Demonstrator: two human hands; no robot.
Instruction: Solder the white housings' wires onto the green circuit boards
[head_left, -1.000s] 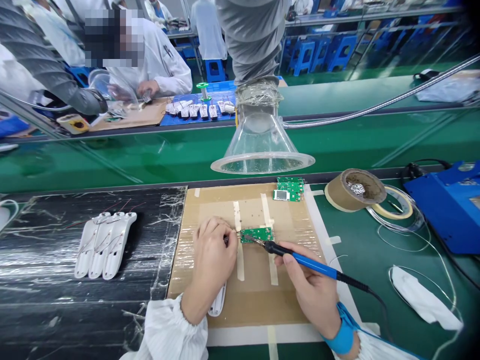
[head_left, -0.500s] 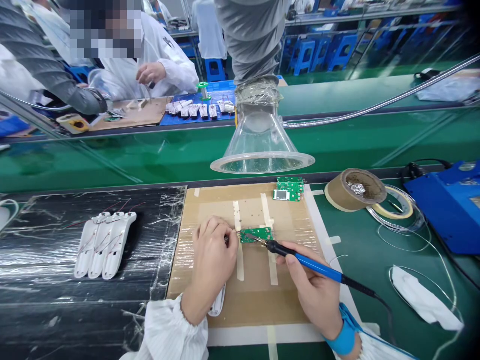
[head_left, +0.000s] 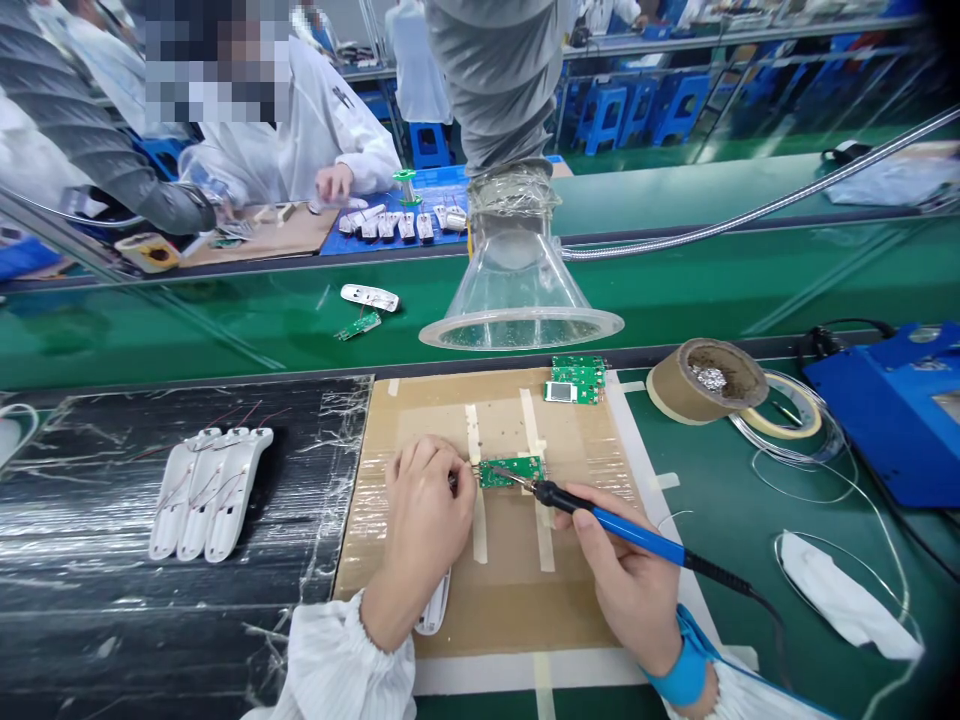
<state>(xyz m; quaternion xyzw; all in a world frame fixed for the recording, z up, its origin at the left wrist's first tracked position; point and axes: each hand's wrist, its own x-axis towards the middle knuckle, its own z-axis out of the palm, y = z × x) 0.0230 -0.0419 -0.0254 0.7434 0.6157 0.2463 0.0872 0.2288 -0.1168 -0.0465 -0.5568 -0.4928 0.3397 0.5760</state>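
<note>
My right hand (head_left: 626, 565) grips a soldering iron (head_left: 622, 528) with a blue and black handle. Its metal tip reaches over the left half of a green circuit board (head_left: 517, 470), too fine to show whether it touches. At the board's left end my left hand (head_left: 429, 505) is closed in a pinch. Something dark shows between its fingertips, mostly hidden, and I cannot make it out. Partly covered by that hand and wrist, a white plastic casing (head_left: 433, 612) lies on the taped cardboard (head_left: 592, 600).
Several green boards (head_left: 576, 380) lie at the cardboard's far edge. Three white casings (head_left: 206, 495) with wires rest on the black sheet at left. A clear fume hood (head_left: 521, 290) hangs ahead. Right are a cardboard tube (head_left: 701, 380), solder wire and a blue box (head_left: 892, 415). A co-worker sits opposite.
A white casing with a wired green board now lies on the green strip ahead. The co-worker's hand has moved down and right. Both my hands stay almost still.
</note>
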